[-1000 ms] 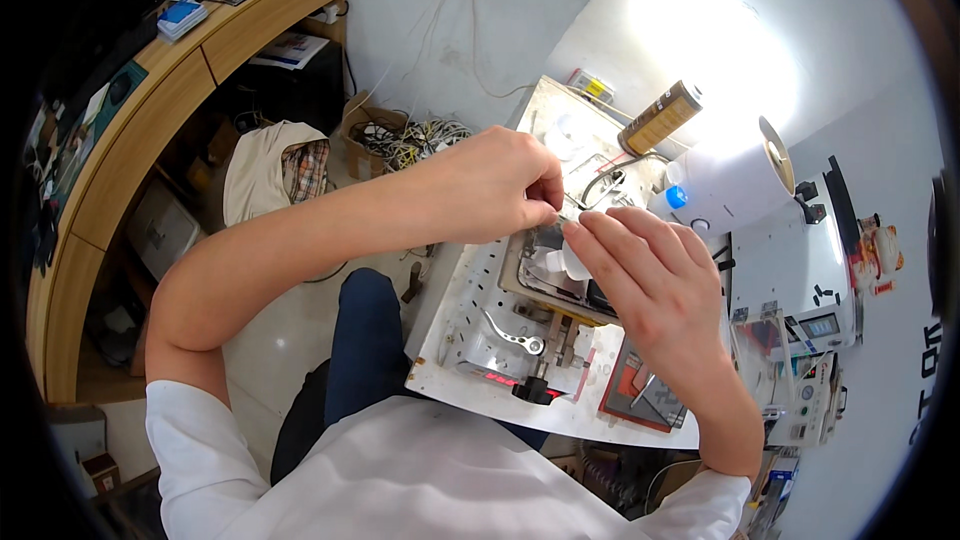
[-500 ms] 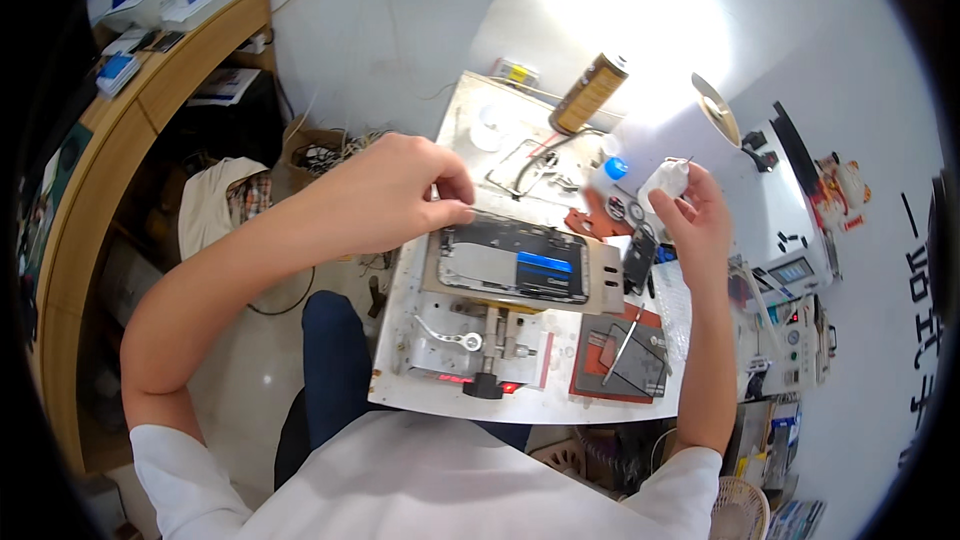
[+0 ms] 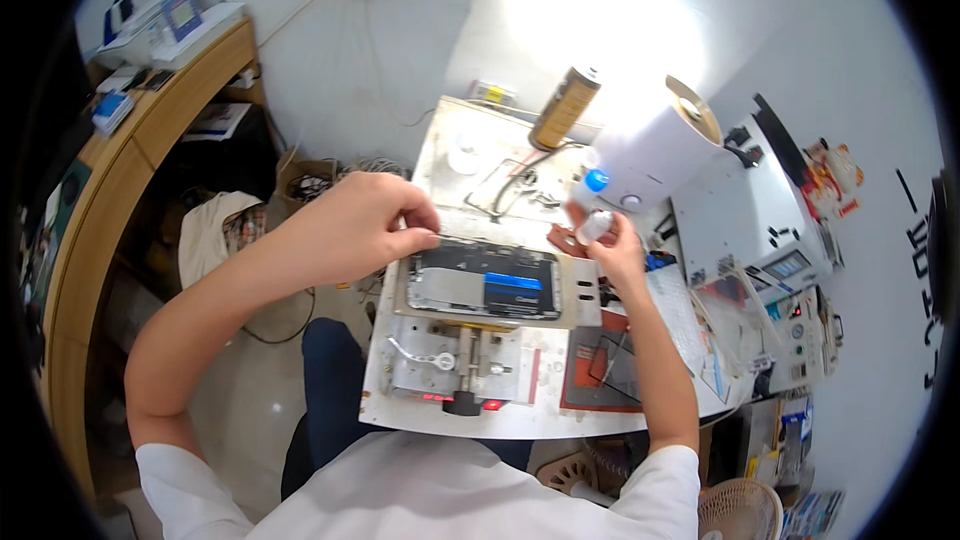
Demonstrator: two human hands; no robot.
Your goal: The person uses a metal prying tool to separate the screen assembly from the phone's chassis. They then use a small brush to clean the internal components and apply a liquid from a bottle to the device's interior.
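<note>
An opened smartphone [image 3: 455, 288] lies flat on a beige plate [image 3: 582, 312], its dark board and a grey and blue battery area showing. Under the plate is a metal clamp stand [image 3: 465, 365] with a black knob. My left hand [image 3: 372, 225] is at the phone's far left corner, thumb and fingertips close together; anything between them is hidden. Past the phone's right end, my right hand [image 3: 620, 252] grips a small white bottle [image 3: 597, 228], slightly blurred. A bottle with a blue cap [image 3: 596, 180] stands just behind it.
A brown and gold can [image 3: 565, 108] and a white cylindrical device [image 3: 655, 155] stand at the back. A reddish mat [image 3: 585, 395] lies right of the clamp. A white machine with a small screen [image 3: 745, 200] is farther right. A wooden desk [image 3: 150, 130] stands left.
My right hand has brought the white bottle left and down, closer to the phone. The left hand stays by the phone's corner. The whole view has shifted a little.
</note>
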